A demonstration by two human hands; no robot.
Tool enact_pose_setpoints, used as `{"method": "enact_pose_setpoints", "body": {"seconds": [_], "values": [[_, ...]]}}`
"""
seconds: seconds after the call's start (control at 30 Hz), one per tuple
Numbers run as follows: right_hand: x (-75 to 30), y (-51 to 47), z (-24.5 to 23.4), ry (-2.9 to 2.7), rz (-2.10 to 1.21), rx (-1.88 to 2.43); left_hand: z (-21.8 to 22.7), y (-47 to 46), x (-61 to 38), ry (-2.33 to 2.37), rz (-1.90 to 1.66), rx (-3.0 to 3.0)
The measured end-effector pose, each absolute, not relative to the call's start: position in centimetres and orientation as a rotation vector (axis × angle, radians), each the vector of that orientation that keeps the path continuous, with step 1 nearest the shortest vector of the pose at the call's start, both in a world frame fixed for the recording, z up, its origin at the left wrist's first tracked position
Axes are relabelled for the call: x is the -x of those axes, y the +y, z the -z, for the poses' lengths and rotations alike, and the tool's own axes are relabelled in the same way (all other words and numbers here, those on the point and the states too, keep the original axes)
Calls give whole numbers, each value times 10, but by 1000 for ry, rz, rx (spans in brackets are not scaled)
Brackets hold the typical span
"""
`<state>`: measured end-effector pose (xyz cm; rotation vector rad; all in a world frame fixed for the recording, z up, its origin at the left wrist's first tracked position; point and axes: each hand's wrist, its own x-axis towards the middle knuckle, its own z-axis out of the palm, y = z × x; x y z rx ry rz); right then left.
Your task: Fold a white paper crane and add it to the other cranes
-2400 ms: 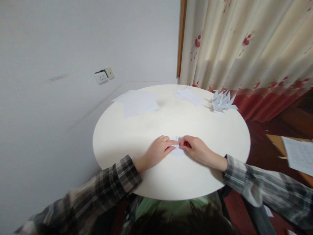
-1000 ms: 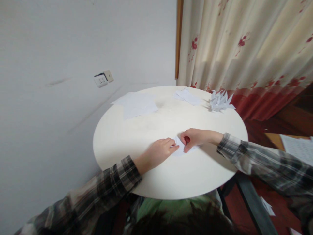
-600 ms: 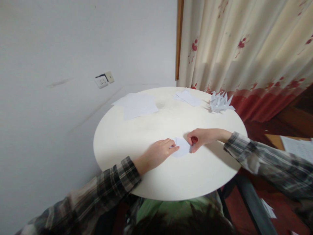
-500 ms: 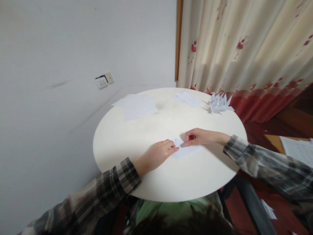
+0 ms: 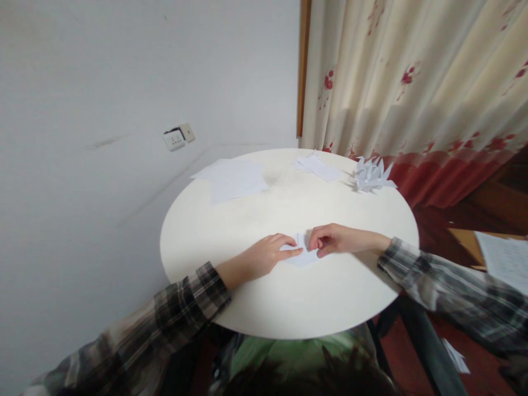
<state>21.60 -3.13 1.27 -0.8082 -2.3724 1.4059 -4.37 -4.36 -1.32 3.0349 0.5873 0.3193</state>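
A small folded piece of white paper lies on the round white table, with a crease or fold edge visible near its top. My left hand rests over the paper's left side, its fingers stretched out and the thumb apart, pressing it flat. At the right edge of the paper is my right hand, with curled fingers and the thumb close to them on the folded edge. Part of the paper is hidden beneath both hands.
Larger white sheets lie at the table's back left. Smaller paper pieces are at the back, beside a cluster of pointed folded paper shapes. The wall is close on the left, and a patterned curtain hangs behind.
The paper's right part, stretched out to the right before, now lies folded inward. My right hand's fingers have curled and shifted slightly; my left fingers have spread flatter.
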Motion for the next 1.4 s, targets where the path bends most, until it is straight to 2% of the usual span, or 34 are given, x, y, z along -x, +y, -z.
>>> {"method": "enact_pose_setpoints", "body": {"seconds": [0.47, 1.2, 1.4], "values": [[-199, -22, -29, -2687, -1272, 1168, 14, -53, 39, 594, -299, -3094], [-203, -18, -28, -2774, -1283, 1196, 17, -55, 38, 621, -270, -3100], [-203, -12, -25, -2749, -1438, 1135, 16, -57, 36, 618, -289, -3103]]}}
